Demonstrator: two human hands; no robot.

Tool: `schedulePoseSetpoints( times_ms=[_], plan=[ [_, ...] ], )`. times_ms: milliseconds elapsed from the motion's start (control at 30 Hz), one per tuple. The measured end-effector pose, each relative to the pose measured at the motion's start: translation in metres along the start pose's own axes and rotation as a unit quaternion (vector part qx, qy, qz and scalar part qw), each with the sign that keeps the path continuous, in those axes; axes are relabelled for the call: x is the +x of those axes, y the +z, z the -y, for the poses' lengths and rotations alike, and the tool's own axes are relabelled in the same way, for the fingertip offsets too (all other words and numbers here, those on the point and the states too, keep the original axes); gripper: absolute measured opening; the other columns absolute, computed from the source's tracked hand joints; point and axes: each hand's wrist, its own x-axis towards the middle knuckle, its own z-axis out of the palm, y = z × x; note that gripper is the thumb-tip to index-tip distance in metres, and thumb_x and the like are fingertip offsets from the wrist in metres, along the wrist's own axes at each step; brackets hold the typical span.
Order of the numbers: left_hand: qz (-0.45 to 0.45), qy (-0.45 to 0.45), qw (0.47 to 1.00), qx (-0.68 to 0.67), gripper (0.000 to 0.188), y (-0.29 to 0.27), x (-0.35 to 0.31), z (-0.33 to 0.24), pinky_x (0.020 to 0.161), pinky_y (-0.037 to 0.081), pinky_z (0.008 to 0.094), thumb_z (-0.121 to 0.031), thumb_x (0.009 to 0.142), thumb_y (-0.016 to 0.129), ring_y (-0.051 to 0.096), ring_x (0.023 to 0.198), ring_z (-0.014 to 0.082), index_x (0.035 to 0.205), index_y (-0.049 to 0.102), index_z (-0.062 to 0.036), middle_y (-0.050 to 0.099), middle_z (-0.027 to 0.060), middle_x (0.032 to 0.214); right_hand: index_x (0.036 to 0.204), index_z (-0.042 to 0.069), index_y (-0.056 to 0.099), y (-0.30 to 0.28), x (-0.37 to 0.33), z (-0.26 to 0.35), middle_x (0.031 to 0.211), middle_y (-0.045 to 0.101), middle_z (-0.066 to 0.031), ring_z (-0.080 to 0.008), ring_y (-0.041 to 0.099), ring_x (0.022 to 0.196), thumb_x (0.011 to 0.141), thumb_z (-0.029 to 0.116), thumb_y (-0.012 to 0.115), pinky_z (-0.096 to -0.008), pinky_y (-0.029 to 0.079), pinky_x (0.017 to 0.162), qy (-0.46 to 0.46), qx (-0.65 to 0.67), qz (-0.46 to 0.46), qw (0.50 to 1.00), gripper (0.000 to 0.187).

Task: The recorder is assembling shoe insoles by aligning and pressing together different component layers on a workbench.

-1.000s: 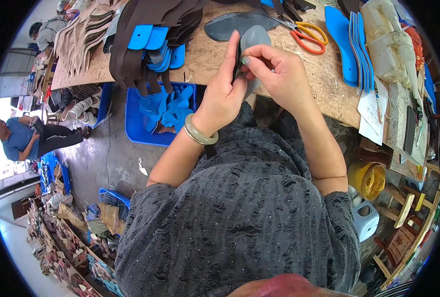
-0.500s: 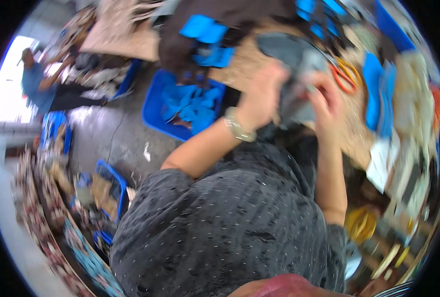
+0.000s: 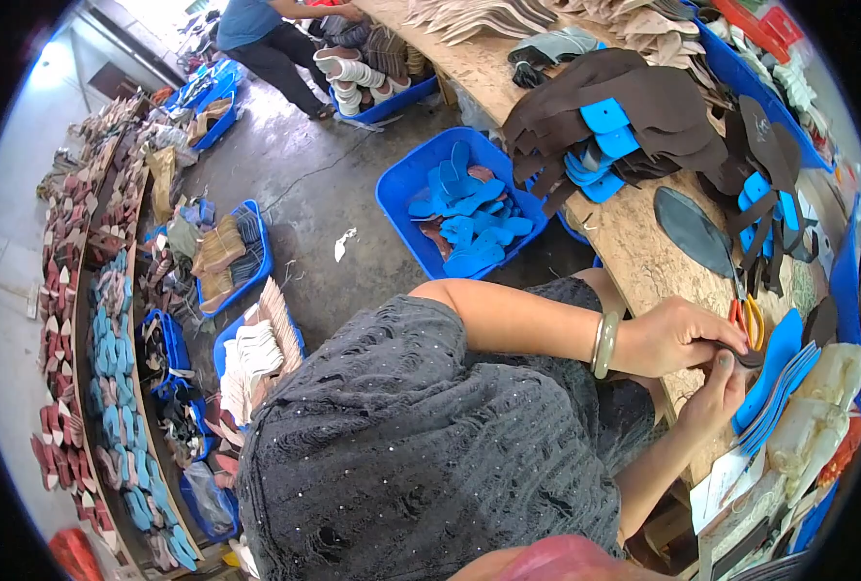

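Note:
My left hand (image 3: 677, 337), with a pale bangle (image 3: 604, 345) on its wrist, pinches a small dark brown curved piece (image 3: 748, 358) at the right end of the worktable. Closed against the same piece from the near side is my right hand (image 3: 713, 397), thumb up. My fingers hide part of it. Just beyond the hands lie scissors (image 3: 755, 324) with orange and yellow handles. Blue sole-shaped pieces (image 3: 774, 382) are stacked to the right of them. Farther back a dark grey oval sole piece (image 3: 694, 230) rests on the table.
Dark brown cut pieces (image 3: 634, 116) heap on the wooden worktable (image 3: 624, 252). On the floor a blue bin (image 3: 392, 194) holds blue pieces. More bins and a shoe-part rack (image 3: 82, 320) stand left. Another person (image 3: 256, 29) works at the far left. A plastic-wrapped bundle (image 3: 817, 397) lies right.
The view has swung, so the scene sits differently. My hands, blurred and apart over something grey before, are now together on the dark brown piece beside the scissors.

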Motion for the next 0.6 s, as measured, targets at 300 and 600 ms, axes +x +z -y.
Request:
schedulePoseSetpoints(
  times_ms=[300, 600],
  plan=[
    [-0.034, -0.134, 0.956, -0.257, 0.021, 0.0, 0.041, -0.036, 0.079, 0.046, 0.0217, -0.002, 0.091, 0.057, 0.055, 0.088, 0.004, 0.112, 0.059, -0.0015, 0.063, -0.0017, 0.094, 0.085, -0.009, 0.062, -0.099, -0.094, -0.054, 0.07, 0.065, -0.0098, -0.0179, 0.059, 0.062, 0.101, 0.024, 0.049, -0.0331, 0.048, 0.061, 0.082, -0.294, -0.008, 0.952, 0.039],
    [0.004, -0.126, 0.921, -0.368, 0.013, 0.014, 0.048, -0.041, 0.072, 0.045, 0.023, -0.007, 0.093, 0.059, 0.05, 0.079, 0.0037, 0.106, 0.058, -0.0018, 0.057, -0.0041, 0.084, 0.079, -0.002, 0.064, -0.217, -0.173, -0.121, 0.065, 0.062, -0.0085, -0.0142, 0.059, 0.064, 0.099, 0.026, 0.048, -0.0283, 0.046, 0.056, 0.359, -0.17, 0.061, 0.916, 0.038]
  ],
)
